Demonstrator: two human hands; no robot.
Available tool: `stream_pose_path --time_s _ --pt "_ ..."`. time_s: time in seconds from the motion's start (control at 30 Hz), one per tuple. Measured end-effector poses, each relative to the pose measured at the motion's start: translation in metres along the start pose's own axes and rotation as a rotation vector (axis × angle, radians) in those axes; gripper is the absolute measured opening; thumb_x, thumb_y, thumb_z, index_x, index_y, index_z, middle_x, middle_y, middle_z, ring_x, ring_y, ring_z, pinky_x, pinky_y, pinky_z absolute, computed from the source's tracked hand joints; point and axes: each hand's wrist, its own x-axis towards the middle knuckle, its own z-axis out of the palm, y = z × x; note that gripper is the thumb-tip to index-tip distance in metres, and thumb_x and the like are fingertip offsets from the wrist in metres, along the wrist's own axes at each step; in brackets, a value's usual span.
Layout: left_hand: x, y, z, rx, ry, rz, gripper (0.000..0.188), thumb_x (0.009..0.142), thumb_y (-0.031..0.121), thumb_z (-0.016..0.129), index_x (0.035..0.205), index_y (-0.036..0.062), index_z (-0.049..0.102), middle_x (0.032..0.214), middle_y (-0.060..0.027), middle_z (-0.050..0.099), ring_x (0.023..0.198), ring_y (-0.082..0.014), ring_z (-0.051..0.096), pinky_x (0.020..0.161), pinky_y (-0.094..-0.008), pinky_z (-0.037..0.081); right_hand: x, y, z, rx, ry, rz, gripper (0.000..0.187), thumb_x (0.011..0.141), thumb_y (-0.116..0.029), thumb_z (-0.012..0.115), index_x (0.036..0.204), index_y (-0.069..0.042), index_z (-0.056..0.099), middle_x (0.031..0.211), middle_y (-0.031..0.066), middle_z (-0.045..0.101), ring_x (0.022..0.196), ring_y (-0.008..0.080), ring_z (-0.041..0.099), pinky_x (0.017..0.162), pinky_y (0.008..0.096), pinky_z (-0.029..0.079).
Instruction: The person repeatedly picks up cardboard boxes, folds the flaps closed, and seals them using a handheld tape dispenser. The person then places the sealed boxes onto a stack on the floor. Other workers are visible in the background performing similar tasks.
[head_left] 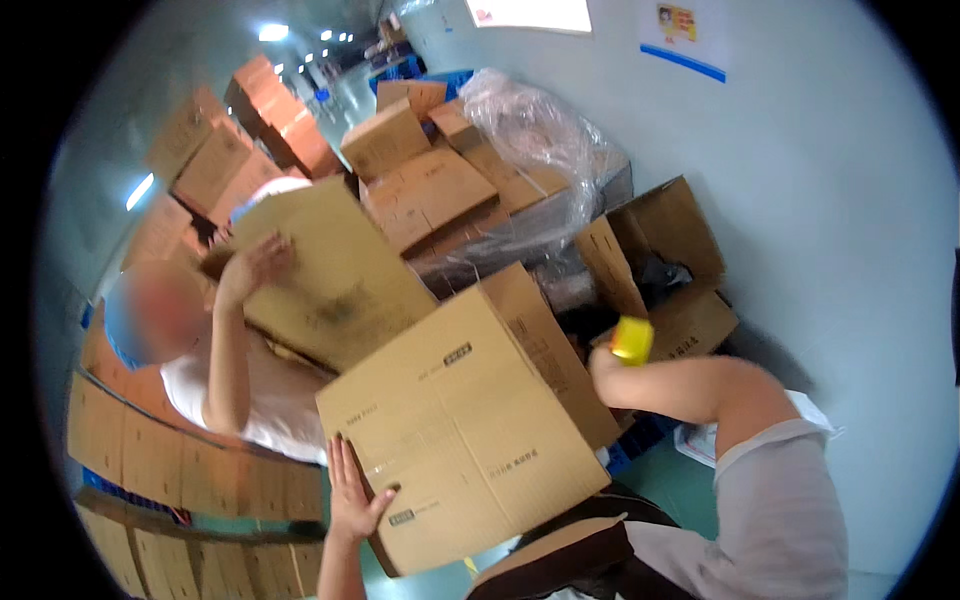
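A brown cardboard carton [455,430] stands tilted in front of me, its broad printed face toward me. My left hand [357,495] lies on its lower left part, fingers and thumb spread flat against the board. A raised brown flap or panel [550,350] shows behind the carton's right edge. Just beyond that edge is my right hand [603,368], blurred and partly hidden, with its fingers closed. It seems to hold a small, smeared yellow block-shaped thing [632,341], whose kind I cannot make out.
On the left, a co-worker in a blue cap [122,318] handles another large carton [330,270]. Behind are stacked cartons [430,195] with clear plastic wrap [530,130]. An open carton [690,235] with dark contents stands by the pale wall [830,200]. Rows of cartons [150,440] line the left.
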Motion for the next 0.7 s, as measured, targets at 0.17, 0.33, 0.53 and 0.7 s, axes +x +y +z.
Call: stream_pose_path --time_s 0.17,0.33,0.53,0.7 --pt "-0.018 -0.026 0.006 -0.041 0.038 0.042 0.073 0.087 0.039 0.04 0.135 -0.0083 0.012 0.141 -0.0287 0.009 0.132 -0.043 0.007 0.107 -0.0485 0.009 -0.001 0.016 0.064 1.685 0.503 0.254 0.057 0.081 -0.025 0.056 0.134 -0.022 0.034 0.119 0.0156 0.052 0.105 0.0302 0.053 0.08 0.04 0.045" --pt "-0.008 -0.018 0.009 -0.094 0.049 0.023 0.063 0.089 0.028 0.036 0.135 -0.0082 0.012 0.142 -0.0293 0.005 0.132 -0.0426 0.003 0.107 -0.0475 0.006 -0.036 0.028 -0.038 1.886 1.554 0.331 0.066 0.077 -0.016 0.061 0.135 -0.024 0.031 0.105 0.021 0.051 0.092 0.0373 0.053 0.076 0.0424 0.044" --pt "-0.031 -0.019 0.012 -0.229 0.181 -0.221 0.078 0.085 0.023 0.05 0.137 -0.005 0.0 0.143 -0.0261 -0.003 0.134 -0.0344 -0.005 0.108 -0.0403 0.002 0.025 -0.045 -0.044 2.219 1.348 0.019 0.037 0.078 -0.005 0.056 0.114 -0.015 0.057 0.103 0.0142 0.056 0.094 0.0252 0.056 0.081 0.0329 0.043" --pt "-0.026 -0.039 0.069 -1.229 0.222 -0.742 0.068 0.076 0.039 0.067 0.124 -0.0004 0.039 0.103 -0.0132 0.06 0.097 -0.019 0.056 0.084 -0.0312 0.045 0.035 -0.052 0.021 2.867 1.211 -0.41 0.028 0.089 -0.021 0.046 0.096 0.003 0.057 0.089 0.0071 0.061 0.079 0.015 0.057 0.071 0.0276 0.046"
